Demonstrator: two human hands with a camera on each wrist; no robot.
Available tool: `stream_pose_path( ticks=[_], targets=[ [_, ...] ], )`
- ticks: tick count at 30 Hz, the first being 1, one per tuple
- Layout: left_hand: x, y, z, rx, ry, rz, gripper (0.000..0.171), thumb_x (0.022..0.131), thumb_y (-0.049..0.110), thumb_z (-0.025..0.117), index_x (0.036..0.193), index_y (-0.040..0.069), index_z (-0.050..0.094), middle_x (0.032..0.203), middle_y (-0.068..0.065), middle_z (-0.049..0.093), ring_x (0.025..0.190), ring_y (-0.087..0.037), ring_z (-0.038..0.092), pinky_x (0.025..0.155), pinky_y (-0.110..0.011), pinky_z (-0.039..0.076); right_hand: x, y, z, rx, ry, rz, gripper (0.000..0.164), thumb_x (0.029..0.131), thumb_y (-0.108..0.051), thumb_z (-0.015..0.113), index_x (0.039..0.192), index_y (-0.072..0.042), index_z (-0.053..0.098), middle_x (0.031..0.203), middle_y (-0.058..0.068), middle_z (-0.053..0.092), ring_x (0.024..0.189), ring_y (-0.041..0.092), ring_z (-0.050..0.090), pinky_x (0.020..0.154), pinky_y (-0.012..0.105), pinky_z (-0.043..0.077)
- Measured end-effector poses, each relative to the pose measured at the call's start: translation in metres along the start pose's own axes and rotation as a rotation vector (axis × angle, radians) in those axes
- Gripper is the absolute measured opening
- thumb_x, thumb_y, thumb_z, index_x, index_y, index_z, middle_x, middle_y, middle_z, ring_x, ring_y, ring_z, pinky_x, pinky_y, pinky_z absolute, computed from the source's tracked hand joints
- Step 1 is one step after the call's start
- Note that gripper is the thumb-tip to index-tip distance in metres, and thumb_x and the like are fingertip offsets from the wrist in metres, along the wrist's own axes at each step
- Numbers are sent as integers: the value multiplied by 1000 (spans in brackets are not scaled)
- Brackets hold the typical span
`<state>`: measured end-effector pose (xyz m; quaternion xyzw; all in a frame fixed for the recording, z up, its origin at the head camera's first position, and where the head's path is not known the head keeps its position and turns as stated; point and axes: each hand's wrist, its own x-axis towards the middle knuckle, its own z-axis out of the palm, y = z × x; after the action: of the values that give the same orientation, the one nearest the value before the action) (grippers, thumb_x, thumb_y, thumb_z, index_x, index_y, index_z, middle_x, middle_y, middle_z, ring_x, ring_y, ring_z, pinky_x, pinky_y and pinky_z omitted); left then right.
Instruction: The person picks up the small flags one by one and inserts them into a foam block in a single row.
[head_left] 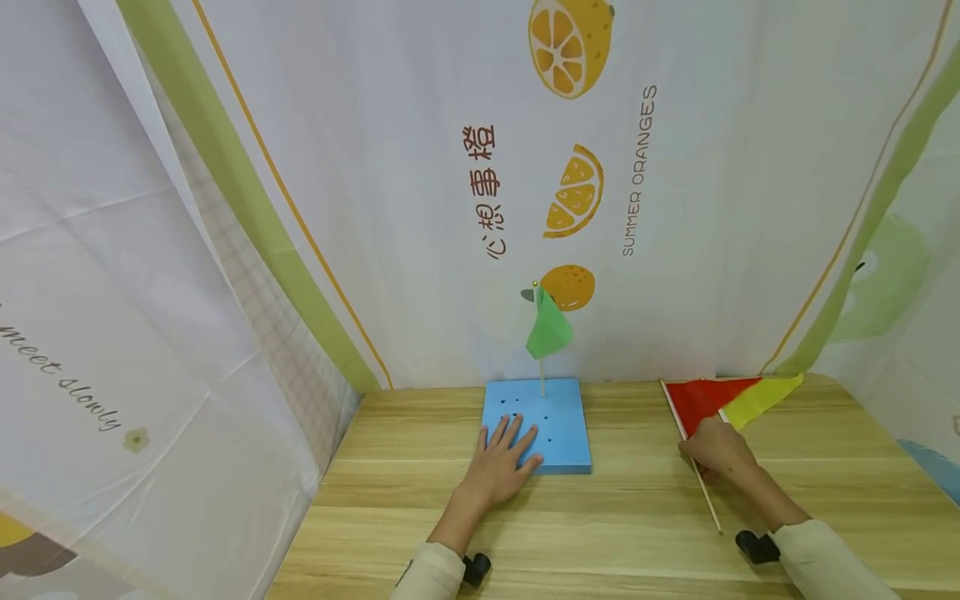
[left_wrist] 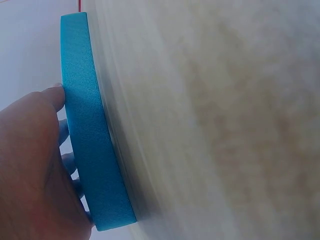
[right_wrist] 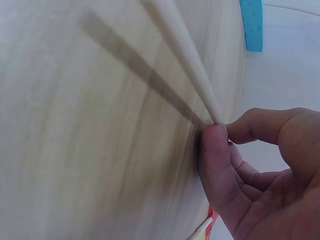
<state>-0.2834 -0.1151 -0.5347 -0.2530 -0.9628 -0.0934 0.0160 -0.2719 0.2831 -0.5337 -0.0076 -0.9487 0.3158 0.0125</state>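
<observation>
My left hand (head_left: 497,467) rests with spread fingers on a blue foam block (head_left: 566,450) that has several small holes in its top. In the left wrist view the thumb lies along the edge of the block (left_wrist: 92,135). A green flag (head_left: 550,329) on a thin stick stands upright from the block's far part. At the right, my right hand (head_left: 720,450) pinches the wooden stick (right_wrist: 185,50) of a red flag (head_left: 697,402) between thumb and index finger. That stick slants over the table, its lower end toward me. A yellow flag (head_left: 761,402) lies right behind the red one.
The wood-grain table (head_left: 420,433) reaches back to a white curtain (head_left: 405,250) printed with oranges. Another hanging cloth (head_left: 150,333) borders the left side. Black wrist mounts (head_left: 756,547) sit at both sleeves.
</observation>
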Motion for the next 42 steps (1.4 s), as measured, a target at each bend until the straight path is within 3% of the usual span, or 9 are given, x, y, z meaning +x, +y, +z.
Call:
stream_pose_path(
  ticks=[9,21,35,42],
  targets=[
    [-1,-1,2,0,5,6,62,113,54,42,168,24,39,177,-9,29,165,-35,24,130,-66,21,0,1,-1,97,-47,24,31,82,-5,62,51,-5,60,45,0,57,35,9,58,42,28,54],
    [-1,-1,1,-10,7,14,62,113,54,41,167,23,39,177,-11,28,165,-37,23,130,-68,20,1,-1,-2,135,-57,70,28,83,-3,62,55,-3,60,49,3,61,39,11,62,45,28,56],
    [0,-1,3,-8,4,7,62,113,55,41,168,25,38,177,-9,28,165,-35,22,131,-66,20,1,-7,-10,95,3,17,32,85,-8,61,53,-6,60,46,0,59,41,13,61,45,28,42],
    [-1,-2,2,-20,12,26,62,114,54,41,167,22,40,176,-12,29,164,-39,24,129,-69,20,1,-14,-15,111,9,23,30,92,-10,62,63,-4,63,55,4,65,49,16,66,49,31,54]
  ],
)
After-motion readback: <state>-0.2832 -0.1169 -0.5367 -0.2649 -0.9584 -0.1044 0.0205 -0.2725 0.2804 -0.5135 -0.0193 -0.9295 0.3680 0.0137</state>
